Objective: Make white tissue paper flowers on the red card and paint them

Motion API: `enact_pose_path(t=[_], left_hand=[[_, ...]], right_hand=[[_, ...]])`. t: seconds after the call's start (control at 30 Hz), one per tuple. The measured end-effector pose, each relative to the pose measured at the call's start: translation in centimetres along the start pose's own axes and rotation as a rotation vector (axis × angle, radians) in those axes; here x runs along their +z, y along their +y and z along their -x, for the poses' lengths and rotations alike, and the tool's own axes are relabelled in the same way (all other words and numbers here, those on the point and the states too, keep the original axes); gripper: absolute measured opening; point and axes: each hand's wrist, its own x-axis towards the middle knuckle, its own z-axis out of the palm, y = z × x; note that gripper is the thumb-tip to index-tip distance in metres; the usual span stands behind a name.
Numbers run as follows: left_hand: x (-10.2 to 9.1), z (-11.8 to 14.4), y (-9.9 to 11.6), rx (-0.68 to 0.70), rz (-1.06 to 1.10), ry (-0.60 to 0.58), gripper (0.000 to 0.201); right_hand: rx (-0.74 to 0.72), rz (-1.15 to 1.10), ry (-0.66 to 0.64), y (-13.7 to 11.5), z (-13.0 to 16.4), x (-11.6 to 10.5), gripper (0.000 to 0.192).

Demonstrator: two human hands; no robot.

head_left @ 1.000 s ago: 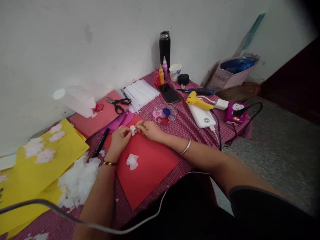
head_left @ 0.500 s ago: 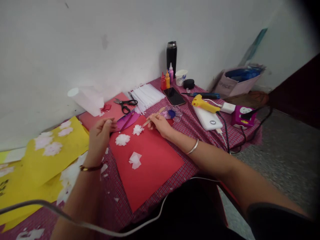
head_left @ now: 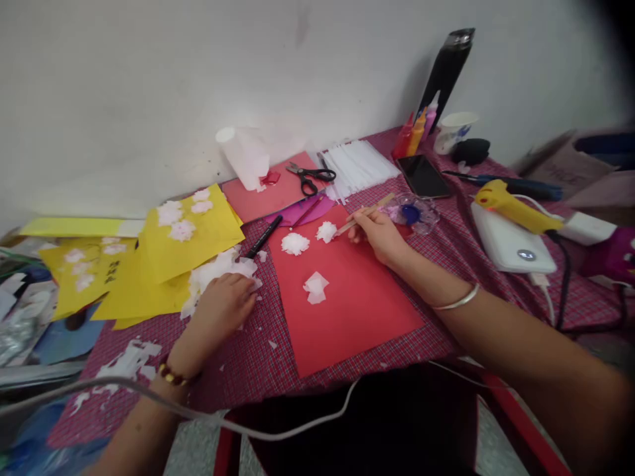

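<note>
The left hand [head_left: 225, 305] covers its own fingertips and part of the white paper scraps [head_left: 213, 274] beneath it. Right of the right hand [head_left: 380, 231], the purple box [head_left: 615, 254] is blurred and cut by the edge.

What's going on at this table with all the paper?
A person is doing paper craft. Their right hand holds a thin wooden stick beside two white tissue flowers on a red sheet. Their left hand rests on a pile of white tissue scraps next to yellow sheets.
</note>
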Motion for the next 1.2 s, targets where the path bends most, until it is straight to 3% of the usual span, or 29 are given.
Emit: enact_pose_path(t=[0.13, 0.23, 0.3, 0.37, 0.43, 0.53, 0.63, 0.77, 1.2], left_hand=[[1.2, -0.2, 0.9, -0.091, -0.215, 0.004, 0.029], [0.7, -0.4, 0.6, -0.183, -0.116, 0.078, 0.027], [-0.3, -0.5, 0.4, -0.262, 0.129, 0.220, 0.021], [-1.4, -1.0, 0.7, -0.343, 0.529, 0.369, 0.015], [-2.2, -2.1, 1.9, -0.397, 0.983, 0.432, 0.012], [-2.3, -4.7, 4.6, -0.415, 1.528, 0.348, 0.010], [-1.3, -7.4, 7.4, -0.455, 1.818, 0.229, 0.017], [0.4, -8.9, 9.1, -0.444, 1.941, 0.178, 0.016], [1.9, -8.4, 8.5, -0.504, 2.056, 0.158, 0.014]], right_hand=[[-0.024, 0.047, 0.002, 0.0, 0.1, 0.2, 0.020], [-0.028, 0.061, 0.012, -0.4, 0.2, 0.4, 0.022], [-0.027, 0.047, 0.017, -1.0, 0.5, 0.5, 0.022], [-0.036, 0.012, -0.014, -1.8, 0.9, 0.6, 0.022], [-0.057, -0.028, -0.082, -2.9, 1.5, 0.7, 0.024], [-0.102, -0.053, -0.206, -3.9, 2.5, 1.0, 0.029], [-0.157, -0.090, -0.244, -3.6, 3.1, 1.6, 0.033], [-0.184, -0.104, -0.263, -2.1, 3.4, 2.0, 0.032], [-0.149, -0.032, -0.369, -0.9, 3.9, 2.6, 0.025]])
